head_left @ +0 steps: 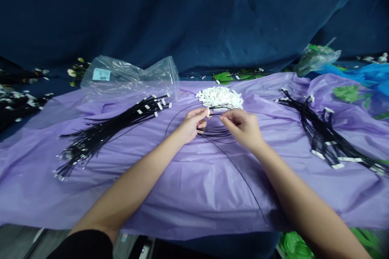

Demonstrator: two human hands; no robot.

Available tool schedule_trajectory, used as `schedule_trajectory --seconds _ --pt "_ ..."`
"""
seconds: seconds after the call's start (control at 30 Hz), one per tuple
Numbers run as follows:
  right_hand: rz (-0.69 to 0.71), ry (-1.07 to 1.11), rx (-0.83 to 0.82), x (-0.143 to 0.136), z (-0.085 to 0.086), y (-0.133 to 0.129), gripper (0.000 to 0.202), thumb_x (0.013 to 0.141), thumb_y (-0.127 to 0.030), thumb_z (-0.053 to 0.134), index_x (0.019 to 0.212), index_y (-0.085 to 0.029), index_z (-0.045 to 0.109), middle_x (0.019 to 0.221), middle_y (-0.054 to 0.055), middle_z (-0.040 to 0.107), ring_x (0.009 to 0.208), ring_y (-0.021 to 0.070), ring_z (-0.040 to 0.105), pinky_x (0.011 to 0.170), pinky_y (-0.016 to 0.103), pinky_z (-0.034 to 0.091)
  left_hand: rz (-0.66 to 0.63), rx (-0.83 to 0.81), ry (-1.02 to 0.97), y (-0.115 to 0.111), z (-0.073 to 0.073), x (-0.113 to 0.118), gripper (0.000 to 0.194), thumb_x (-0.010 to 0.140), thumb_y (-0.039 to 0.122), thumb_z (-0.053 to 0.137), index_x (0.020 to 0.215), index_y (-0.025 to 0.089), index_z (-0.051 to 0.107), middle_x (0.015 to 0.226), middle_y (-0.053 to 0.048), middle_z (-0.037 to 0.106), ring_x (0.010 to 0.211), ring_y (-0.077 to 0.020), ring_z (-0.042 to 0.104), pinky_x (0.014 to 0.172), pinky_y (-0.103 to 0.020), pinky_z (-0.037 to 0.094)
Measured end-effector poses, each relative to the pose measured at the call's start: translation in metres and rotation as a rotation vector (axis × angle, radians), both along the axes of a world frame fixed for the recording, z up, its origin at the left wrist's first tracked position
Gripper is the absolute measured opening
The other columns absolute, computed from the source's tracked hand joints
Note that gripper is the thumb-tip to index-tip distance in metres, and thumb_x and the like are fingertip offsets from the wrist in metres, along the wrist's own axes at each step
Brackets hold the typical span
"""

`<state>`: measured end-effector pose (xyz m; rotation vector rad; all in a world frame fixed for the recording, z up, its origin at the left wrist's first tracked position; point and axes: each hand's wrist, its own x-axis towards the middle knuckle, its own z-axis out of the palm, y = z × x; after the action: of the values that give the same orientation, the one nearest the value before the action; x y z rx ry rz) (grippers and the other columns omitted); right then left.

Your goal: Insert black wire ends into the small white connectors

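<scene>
Hands at a looped hank of black wires near the middle of the tabletop

The black wires (pixel 214 132) bend in loose loops between the two hands, around the middle of the tabletop's width and a little nearer its far edge. One long strand trails from them toward the near edge, and another arcs out to the left. The left hand (pixel 193 124) pinches a small white connector (pixel 208 112) between thumb and forefinger, its other fingers curled around strands. The right hand (pixel 242 124) has thumb and forefinger drawn together on the wires; which strand they grip is too small to tell.

Just beyond the hands lies a heap of white pieces (pixel 220 97). On the left half of the tabletop a thick bundle of black wires (pixel 114 124) lies slantwise, white tips toward the heap and shiny ends toward the left edge. A second bundle (pixel 322 129) runs from the far side toward the right edge, with white pieces along it.

By the far edge on the left lies a clear plastic bag (pixel 130 79) bearing a pale blue label (pixel 101 74), with white buds (pixel 71 73) beside it. Green leaves (pixel 223 77) lie along the middle of the far edge. Blue plastic (pixel 361 76) is near the far right corner. A purple sheet (pixel 188 194) covers the tabletop, and a dark blue curtain (pixel 182 20) hangs behind.
</scene>
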<state>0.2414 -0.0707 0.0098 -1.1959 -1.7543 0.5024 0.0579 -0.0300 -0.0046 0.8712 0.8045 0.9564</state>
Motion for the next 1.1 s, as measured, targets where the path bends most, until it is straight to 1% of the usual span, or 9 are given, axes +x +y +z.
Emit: schedule_trajectory --seconds 0.17,0.5,0.57,0.67,0.8,0.9,1.1 --pt "0.014 -0.002 0.009 -0.0001 0.0003 0.0001 0.018 0.087 -0.032 0.059 0.081 -0.016 0.066 0.067 0.002 0.058 0.059 0.0121 0.050 0.057 0.026 0.038 -0.012 -0.001 -0.001 -0.0010 0.0012 0.0001 0.032 0.068 0.039 0.078 0.085 0.014 0.068 0.071 0.002 0.051 0.042 -0.0005 0.031 0.038 -0.016 0.015" --pt "-0.010 -0.017 -0.003 -0.0002 -0.0013 0.0008 0.020 0.088 -0.035 0.058 0.081 -0.017 0.064 0.066 0.002 0.057 0.059 0.0128 0.050 0.056 0.026 0.038 -0.028 -0.003 0.003 -0.0014 0.0013 0.0006 0.030 0.069 0.038 0.078 0.084 0.014 0.069 0.071 0.001 0.054 0.042 -0.0007 0.032 0.037 -0.016 0.016" --pt "-0.010 -0.062 0.032 0.0003 -0.0016 0.0014 0.019 0.089 -0.033 0.058 0.081 -0.018 0.064 0.064 0.001 0.055 0.059 0.0133 0.050 0.056 0.026 0.038 -0.026 -0.013 -0.003 -0.0011 0.0013 0.0003 0.031 0.068 0.038 0.079 0.084 0.014 0.068 0.071 0.001 0.054 0.042 -0.0005 0.032 0.037 -0.016 0.016" --pt "0.010 -0.155 0.146 0.0012 -0.0024 0.0022 0.015 0.091 -0.028 0.055 0.082 -0.018 0.062 0.065 0.001 0.054 0.062 0.0142 0.051 0.059 0.026 0.039 -0.016 -0.027 -0.005 -0.0006 0.0017 0.0000 0.032 0.066 0.038 0.080 0.084 0.014 0.068 0.073 0.001 0.054 0.042 -0.0001 0.032 0.037 -0.015 0.016" --pt "0.047 -0.244 0.281 0.0022 -0.0040 0.0026 0.011 0.094 -0.022 0.050 0.089 -0.019 0.060 0.078 0.005 0.061 0.072 0.0165 0.057 0.064 0.027 0.042 -0.015 -0.032 0.015 -0.0008 0.0028 0.0003 0.034 0.066 0.039 0.080 0.084 0.013 0.069 0.074 0.002 0.053 0.042 0.0004 0.033 0.037 -0.014 0.017" --pt "0.060 -0.279 0.309 0.0025 -0.0042 0.0022 0.012 0.096 -0.022 0.049 0.091 -0.019 0.059 0.084 0.007 0.063 0.078 0.0178 0.060 0.067 0.028 0.045 -0.014 -0.037 0.020 -0.0014 0.0030 0.0008 0.034 0.065 0.040 0.080 0.083 0.014 0.068 0.074 0.002 0.054 0.042 0.0003 0.034 0.036 -0.014 0.019" --pt "0.058 -0.379 0.315 0.0025 -0.0029 0.0003 0.015 0.097 -0.023 0.047 0.094 -0.018 0.060 0.088 0.008 0.066 0.079 0.0174 0.061 0.068 0.027 0.046 -0.030 -0.049 0.044 -0.0009 0.0006 0.0003 0.035 0.065 0.042 0.080 0.082 0.014 0.068 0.073 0.002 0.051 0.042 0.0001 0.034 0.036 -0.014 0.019"
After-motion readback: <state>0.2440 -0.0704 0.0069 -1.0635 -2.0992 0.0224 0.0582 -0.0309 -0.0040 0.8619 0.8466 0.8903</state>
